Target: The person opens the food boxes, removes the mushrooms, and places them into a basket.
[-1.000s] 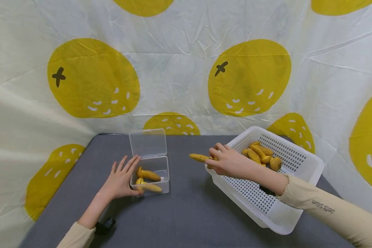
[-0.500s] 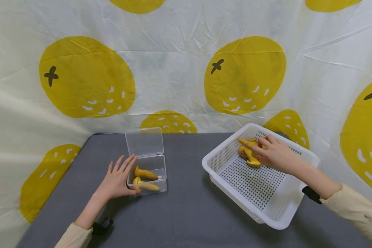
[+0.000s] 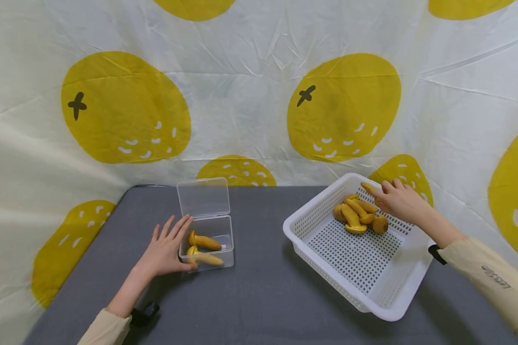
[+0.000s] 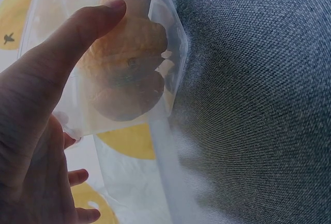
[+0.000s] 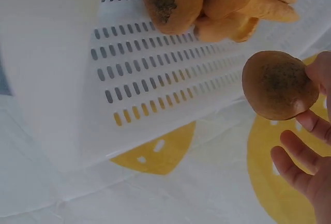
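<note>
My left hand (image 3: 161, 253) spans the left side of a small clear plastic box (image 3: 229, 261) with fingers spread and fairly straight. Its thumb lies against the near wall, and in the left wrist view the thumb (image 4: 85, 25) presses that wall. Two yellow-brown mushrooms (image 3: 206, 242) lie inside, below the raised lid (image 3: 204, 197). My right hand (image 3: 401, 201) pinches another mushroom (image 5: 279, 84) above the far right side of a white perforated basket (image 3: 300, 223). Several more mushrooms (image 3: 355, 213) sit piled in the basket's far part, just left of this hand.
Both containers stand on a dark grey tabletop (image 3: 259, 292), with a stretch of bare surface between them. Behind the table hangs a pale cloth (image 3: 241, 96) printed with yellow fruit shapes.
Still pinching the mushroom, my right hand has moved right from the basket's left edge, across the pile, to the far right side. My left hand stays at the box.
</note>
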`<state>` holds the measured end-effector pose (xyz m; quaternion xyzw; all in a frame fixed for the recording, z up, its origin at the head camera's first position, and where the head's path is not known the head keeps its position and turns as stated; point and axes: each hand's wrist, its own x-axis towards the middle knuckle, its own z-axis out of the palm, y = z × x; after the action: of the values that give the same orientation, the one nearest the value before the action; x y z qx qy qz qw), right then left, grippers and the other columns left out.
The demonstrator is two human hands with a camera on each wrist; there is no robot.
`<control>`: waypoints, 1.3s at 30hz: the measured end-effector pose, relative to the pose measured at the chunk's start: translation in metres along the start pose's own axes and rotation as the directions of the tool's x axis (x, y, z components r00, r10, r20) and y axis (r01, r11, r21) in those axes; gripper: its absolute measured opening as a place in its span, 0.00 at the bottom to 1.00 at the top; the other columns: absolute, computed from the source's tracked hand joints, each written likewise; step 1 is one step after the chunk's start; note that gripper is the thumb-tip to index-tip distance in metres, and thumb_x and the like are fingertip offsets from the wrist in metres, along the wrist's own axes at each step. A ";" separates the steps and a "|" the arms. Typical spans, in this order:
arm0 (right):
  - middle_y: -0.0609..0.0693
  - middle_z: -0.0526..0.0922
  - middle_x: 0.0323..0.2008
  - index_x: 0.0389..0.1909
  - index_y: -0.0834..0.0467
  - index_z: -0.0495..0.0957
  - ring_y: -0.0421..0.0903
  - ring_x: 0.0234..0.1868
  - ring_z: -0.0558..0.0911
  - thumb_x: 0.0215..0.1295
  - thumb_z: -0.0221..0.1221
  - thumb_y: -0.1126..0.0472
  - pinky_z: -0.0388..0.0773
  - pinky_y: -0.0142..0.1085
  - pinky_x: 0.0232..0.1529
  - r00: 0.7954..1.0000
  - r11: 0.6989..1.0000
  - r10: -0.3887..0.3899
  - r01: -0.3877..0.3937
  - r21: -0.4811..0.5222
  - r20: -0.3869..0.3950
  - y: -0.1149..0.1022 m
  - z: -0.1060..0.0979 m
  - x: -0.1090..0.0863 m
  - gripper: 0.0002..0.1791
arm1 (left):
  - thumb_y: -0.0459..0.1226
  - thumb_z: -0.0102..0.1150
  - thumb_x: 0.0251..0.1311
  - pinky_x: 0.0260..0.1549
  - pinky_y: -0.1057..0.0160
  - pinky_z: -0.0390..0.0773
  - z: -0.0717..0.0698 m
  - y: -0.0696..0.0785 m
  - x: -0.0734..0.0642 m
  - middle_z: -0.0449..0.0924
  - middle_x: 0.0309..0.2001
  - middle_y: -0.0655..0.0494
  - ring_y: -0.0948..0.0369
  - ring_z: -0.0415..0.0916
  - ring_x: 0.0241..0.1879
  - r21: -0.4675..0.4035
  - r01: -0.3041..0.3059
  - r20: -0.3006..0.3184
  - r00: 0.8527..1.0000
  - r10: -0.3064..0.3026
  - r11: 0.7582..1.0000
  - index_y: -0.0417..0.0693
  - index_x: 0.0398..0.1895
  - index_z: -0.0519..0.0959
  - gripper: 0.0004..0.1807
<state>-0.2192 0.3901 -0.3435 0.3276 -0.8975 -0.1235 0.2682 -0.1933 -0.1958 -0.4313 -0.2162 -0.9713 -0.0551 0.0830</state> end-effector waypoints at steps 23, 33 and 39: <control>0.55 0.69 0.31 0.42 0.57 0.73 0.52 0.30 0.66 0.44 0.66 0.63 0.65 0.39 0.24 0.990 0.999 0.039 -0.038 -0.006 0.134 -0.007 0.010 0.019 0.21 | 0.65 0.66 0.26 0.57 0.31 0.43 -0.001 0.000 0.000 0.43 0.70 0.51 0.43 0.39 0.67 0.000 0.000 -0.006 1.000 0.000 1.000 0.50 0.70 0.44 0.66; 0.53 0.71 0.32 0.39 0.54 0.74 0.50 0.33 0.68 0.67 0.42 0.48 0.69 0.37 0.27 0.985 0.984 -0.168 0.170 0.046 -0.049 -0.068 -0.004 0.068 0.17 | 0.66 0.66 0.25 0.56 0.32 0.45 0.002 -0.003 -0.004 0.44 0.70 0.51 0.43 0.41 0.67 0.023 -0.005 -0.029 1.000 0.006 1.000 0.50 0.70 0.45 0.67; 0.51 0.72 0.35 0.40 0.52 0.73 0.48 0.36 0.68 0.49 0.64 0.58 0.67 0.36 0.33 0.966 0.960 -0.256 0.259 0.110 -0.041 -0.118 -0.015 0.105 0.16 | 0.67 0.65 0.24 0.57 0.33 0.46 0.003 -0.003 -0.004 0.44 0.70 0.51 0.43 0.41 0.67 0.015 -0.020 -0.035 0.999 0.021 1.000 0.50 0.70 0.44 0.67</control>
<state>-0.2167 0.2315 -0.3362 0.4579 -0.8492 -0.1012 0.2426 -0.1915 -0.1993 -0.4355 -0.2247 -0.9678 -0.0508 0.1020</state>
